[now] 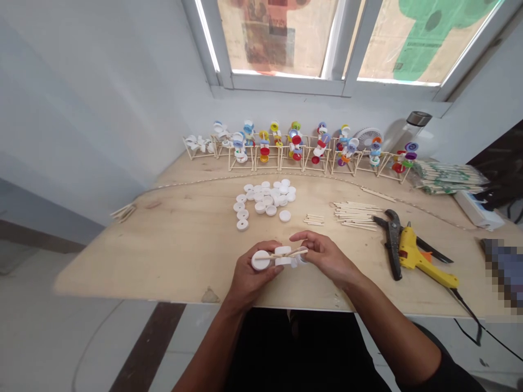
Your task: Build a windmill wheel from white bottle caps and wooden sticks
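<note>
Over the front of a plywood board (163, 261), my left hand (255, 275) and my right hand (327, 256) together hold a small assembly of white bottle caps (281, 257) joined by thin wooden sticks (281, 253). My left fingers wrap around the end nearest them, with one white cap (260, 260) showing at its left end. My right fingertips pinch the assembly's right end, partly hiding the caps there. A loose heap of white bottle caps (265, 198) lies just beyond my hands.
Along the back stands a row of stick frames (286, 155) carrying coloured caps. To the right lie loose wooden sticks (355, 215), black-handled pruning shears (393, 242), a yellow glue gun (420, 261) with its black cord, and a bundle of sticks (449, 178).
</note>
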The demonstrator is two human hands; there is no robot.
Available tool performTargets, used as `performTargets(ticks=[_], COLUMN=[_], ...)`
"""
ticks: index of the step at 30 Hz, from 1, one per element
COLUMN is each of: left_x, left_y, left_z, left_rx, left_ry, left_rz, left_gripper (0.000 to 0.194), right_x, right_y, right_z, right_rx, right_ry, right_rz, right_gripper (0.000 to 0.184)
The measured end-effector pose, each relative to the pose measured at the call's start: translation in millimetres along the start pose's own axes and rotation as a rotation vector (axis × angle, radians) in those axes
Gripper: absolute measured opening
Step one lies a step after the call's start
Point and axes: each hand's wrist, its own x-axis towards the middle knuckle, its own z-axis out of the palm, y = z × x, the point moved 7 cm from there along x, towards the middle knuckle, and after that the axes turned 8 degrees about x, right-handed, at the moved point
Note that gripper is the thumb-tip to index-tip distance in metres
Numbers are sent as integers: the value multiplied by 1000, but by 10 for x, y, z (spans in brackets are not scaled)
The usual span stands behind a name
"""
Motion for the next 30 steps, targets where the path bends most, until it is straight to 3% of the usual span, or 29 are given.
performTargets(ticks=[19,24,27,30], left_x=[0,-2,-1,-1], left_y=[-3,-66,-111,-128], left_z=[8,-3,-9,-22], left_rx=[-18,-158,-283,-339], left_ry=[5,56,91,129], left_rz=[-22,-82,-109,-121], left_gripper=[29,31,32,35], right_x=[-6,-159,-311,-403], right_y=[4,-57,58,233], right_z=[-41,-248,-410,-461], right_rx=[22,-8,-58,-158], right_ry=[10,177,346,406], right_rz=[0,-59,-144,-200], right_gripper=[34,36,33,33])
